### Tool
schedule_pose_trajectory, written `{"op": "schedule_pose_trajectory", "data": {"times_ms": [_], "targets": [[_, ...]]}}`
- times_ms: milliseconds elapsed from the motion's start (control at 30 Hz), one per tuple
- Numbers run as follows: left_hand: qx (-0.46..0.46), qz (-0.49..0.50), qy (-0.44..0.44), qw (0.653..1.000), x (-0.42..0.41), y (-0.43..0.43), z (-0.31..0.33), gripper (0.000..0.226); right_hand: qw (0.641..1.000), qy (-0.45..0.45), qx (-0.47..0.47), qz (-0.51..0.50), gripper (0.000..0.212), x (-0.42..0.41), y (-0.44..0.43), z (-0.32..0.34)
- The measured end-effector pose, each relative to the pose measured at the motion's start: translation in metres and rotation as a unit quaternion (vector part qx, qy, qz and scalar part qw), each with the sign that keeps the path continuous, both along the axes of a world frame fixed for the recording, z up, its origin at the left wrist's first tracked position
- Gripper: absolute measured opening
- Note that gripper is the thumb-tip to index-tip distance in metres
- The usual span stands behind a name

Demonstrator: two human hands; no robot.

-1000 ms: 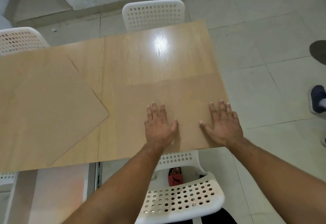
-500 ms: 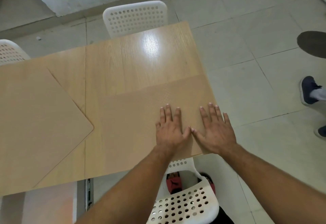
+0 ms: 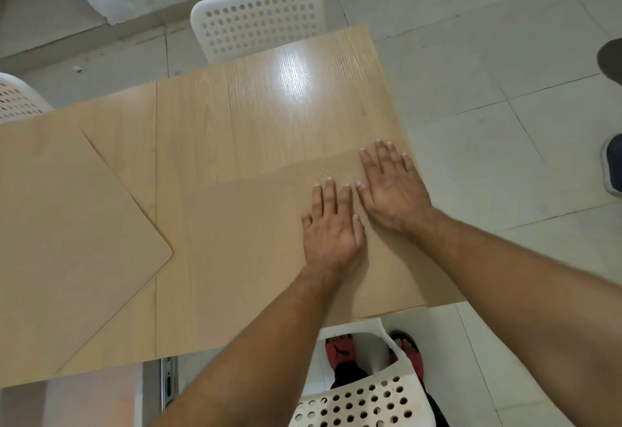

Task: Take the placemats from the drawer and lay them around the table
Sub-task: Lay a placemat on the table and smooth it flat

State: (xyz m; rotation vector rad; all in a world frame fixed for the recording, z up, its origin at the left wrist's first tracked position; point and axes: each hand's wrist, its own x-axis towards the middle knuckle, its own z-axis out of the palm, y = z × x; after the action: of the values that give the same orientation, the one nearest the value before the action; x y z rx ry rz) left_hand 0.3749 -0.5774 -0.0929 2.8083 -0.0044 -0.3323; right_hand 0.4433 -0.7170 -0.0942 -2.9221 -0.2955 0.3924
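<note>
Left hand [image 3: 331,229] and right hand [image 3: 392,187], fingers flat and open, have slid together, smoothing the near placemat [image 3: 255,241] on the bench [image 3: 269,117]; placement nearly finished.

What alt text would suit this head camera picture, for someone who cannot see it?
Seen from above, a person's left hand and right hand press flat on a tan placemat at a wooden table. Another placemat lies angled to the left; white perforated chairs surround it.

Counted: two placemats [image 3: 255,241] [image 3: 67,224], one worktop [image 3: 269,117], three white perforated chairs [image 3: 259,19] [image 3: 16,96] [image 3: 363,403], two hands [image 3: 331,228] [image 3: 392,187].
</note>
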Motion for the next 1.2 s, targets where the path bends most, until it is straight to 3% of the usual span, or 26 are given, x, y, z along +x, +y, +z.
{"op": "schedule_pose_trajectory", "data": {"times_ms": [333,533,667,867,967,1200], "targets": [[0.008,-0.004,-0.005,1.000,-0.004,0.000,-0.004,0.060,0.999,-0.014,-0.013,-0.037,0.068,-0.124,-0.004,-0.011],[-0.022,-0.008,0.002,1.000,-0.063,-0.006,-0.008,0.058,0.999,-0.017,-0.015,-0.041,0.065,-0.125,-0.004,-0.012],[0.005,-0.020,0.018,1.000,-0.097,0.021,-0.006,0.063,0.999,-0.010,-0.001,-0.045,0.065,-0.126,-0.003,-0.009],[0.035,0.129,0.014,0.991,-0.097,0.127,-0.001,0.072,0.999,-0.018,-0.003,-0.045,0.068,-0.127,-0.003,-0.008],[0.039,0.129,0.002,0.991,-0.101,0.135,-0.003,0.072,0.998,-0.019,-0.009,-0.056,0.071,-0.128,0.003,-0.003],[0.035,0.132,-0.005,0.991,-0.099,0.136,-0.004,0.072,0.998,-0.002,0.046,0.049,0.071,-0.113,0.114,0.012]]}}
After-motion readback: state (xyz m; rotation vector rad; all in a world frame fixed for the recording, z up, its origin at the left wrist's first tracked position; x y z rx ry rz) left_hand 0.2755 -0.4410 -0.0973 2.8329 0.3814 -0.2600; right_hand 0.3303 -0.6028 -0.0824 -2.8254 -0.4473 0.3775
